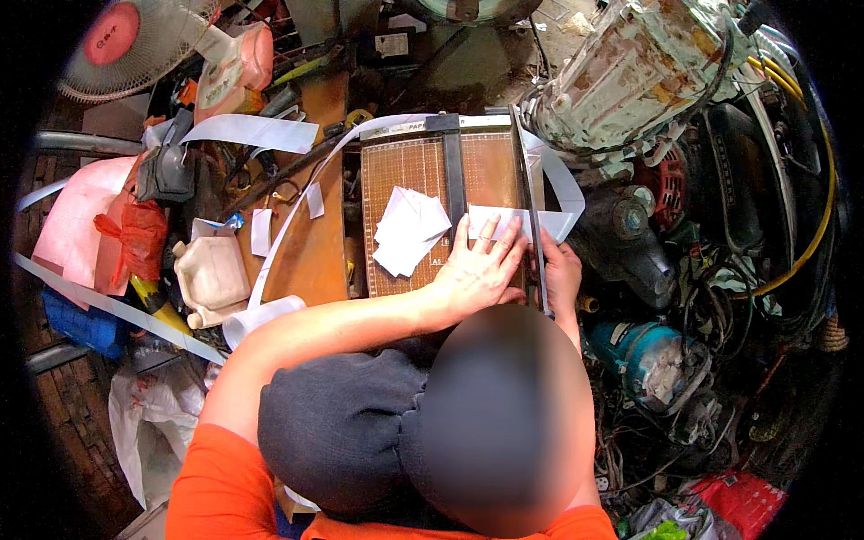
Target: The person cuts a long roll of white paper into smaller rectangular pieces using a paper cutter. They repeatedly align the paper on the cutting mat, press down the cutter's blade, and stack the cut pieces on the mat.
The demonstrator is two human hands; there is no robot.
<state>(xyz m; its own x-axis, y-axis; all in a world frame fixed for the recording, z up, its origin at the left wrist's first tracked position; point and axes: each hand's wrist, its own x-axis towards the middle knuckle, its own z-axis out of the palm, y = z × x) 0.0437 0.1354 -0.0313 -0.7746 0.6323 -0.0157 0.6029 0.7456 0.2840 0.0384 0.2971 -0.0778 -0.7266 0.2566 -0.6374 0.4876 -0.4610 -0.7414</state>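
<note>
On a guillotine paper trimmer (405, 158) with a brown gridded bed, my left hand (480, 263) lies palm down, fingers spread. Its fingertips press a white paper strip (496, 214) against the bed. The strip passes by the trimmer's long blade arm (530, 202) and curls upward on the right side. Just right of that arm, my right hand (561, 270) has its fingers at the strip's lower edge and appears to pinch it; part of its grip is hidden. Several cut white paper pieces (410, 231) lie in a loose pile left of my left hand.
A paper roll (260, 318) and a beige plastic jug (212, 280) stand left, near a brown board (314, 229). A fan (135, 47) is at the upper left. Crowding the right are a worn metal machine (607, 88), a teal motor (641, 364) and tangled cables (709, 317).
</note>
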